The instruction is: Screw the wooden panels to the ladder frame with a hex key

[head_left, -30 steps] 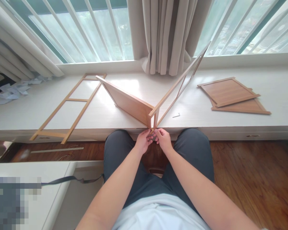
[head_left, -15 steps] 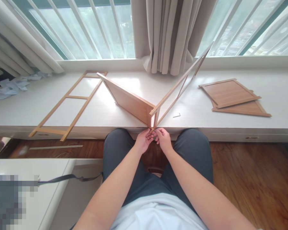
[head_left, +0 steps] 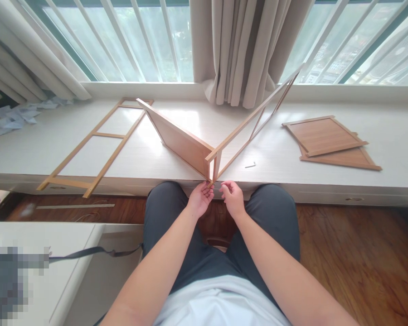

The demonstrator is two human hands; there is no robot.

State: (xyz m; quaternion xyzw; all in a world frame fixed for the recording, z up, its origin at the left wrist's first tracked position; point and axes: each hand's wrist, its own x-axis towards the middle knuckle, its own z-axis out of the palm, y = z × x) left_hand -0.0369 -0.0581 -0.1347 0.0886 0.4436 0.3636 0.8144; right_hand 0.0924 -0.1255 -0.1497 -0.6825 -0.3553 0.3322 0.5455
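A ladder-like wooden frame (head_left: pixel 240 127) stands on its long edge, its near end jutting past the edge of the white ledge. Against that end a wooden panel (head_left: pixel 178 136) stands on edge, slanting away to the left, so the two form a V. My left hand (head_left: pixel 200 199) has its fingers curled at the frame's lower near corner, below the joint with the panel. Just right of that corner, my right hand (head_left: pixel 233 199) is closed in a pinch, apart from the wood; whatever lies between its fingertips is too small to make out. An L-shaped hex key (head_left: pixel 250 165) lies on the ledge.
A second wooden frame (head_left: pixel 109 135) lies flat at left, overhanging the ledge (head_left: pixel 270 165). Two stacked panels (head_left: pixel 326 133) lie at right. Crumpled white paper (head_left: pixel 13 118) sits far left. Below are a pale strip (head_left: pixel 75 206) on the floor and a dark strap (head_left: pixel 95 250).
My right hand has drawn slightly away from the frame's corner, widening the gap between my hands. My left hand stays at the corner. The view has shifted a little.
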